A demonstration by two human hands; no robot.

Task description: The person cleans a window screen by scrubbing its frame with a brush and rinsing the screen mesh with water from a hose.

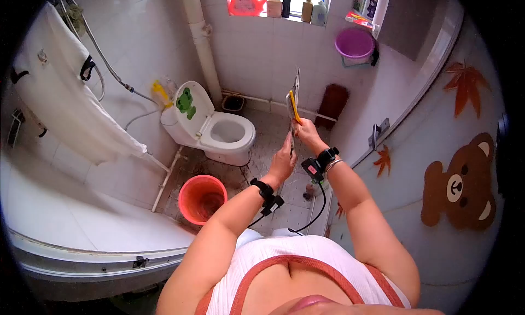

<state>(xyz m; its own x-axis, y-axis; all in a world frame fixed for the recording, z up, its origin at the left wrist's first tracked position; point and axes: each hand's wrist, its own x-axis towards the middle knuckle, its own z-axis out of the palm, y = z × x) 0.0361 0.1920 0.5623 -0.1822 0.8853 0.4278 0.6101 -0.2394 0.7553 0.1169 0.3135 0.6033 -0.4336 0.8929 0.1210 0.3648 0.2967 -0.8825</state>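
In the head view, my right hand (307,133) is closed around the yellow handle of a scrub brush (295,106); its pale bristles face left. Right beside the brush stands a thin, flat panel (297,79), seen almost edge-on and upright, so its broad faces are mostly hidden. My left hand (283,161) grips the panel's lower end, fingers stretched along its side. The brush and panel overlap in view, and I cannot tell whether the bristles touch it. Both wrists carry black bands with small cabled boxes.
A white toilet (229,130) with its lid raised stands ahead. An orange-red bucket (202,200) is on the floor at left. A door (404,173) with bear and leaf stickers borders the right. A purple basin (354,44) hangs at back right; bottles (307,10) line the windowsill.
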